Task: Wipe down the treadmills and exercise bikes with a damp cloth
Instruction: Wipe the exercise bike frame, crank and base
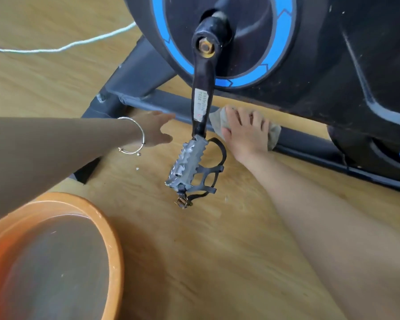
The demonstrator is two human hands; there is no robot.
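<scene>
Two hands work low on the exercise bike (333,65). The right hand (247,132) spreads its grip flat over the damp cloth (274,135), pressing it onto the base bar (305,140) behind the hanging pedal (187,162). The left hand (156,129) reaches in straight-fingered and empty, likely for balance. An orange basin (111,234) of water sits near, presumably for rinsing.

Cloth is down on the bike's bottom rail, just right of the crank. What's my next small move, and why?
Probably slide the cloth rightward along the bottom rail. The right hand presses it flat on the rail beside the crank arm, whose hanging pedal crowds the left side, while the rail's right stretch lies uncovered. The left hand is open and holds nothing.
</scene>
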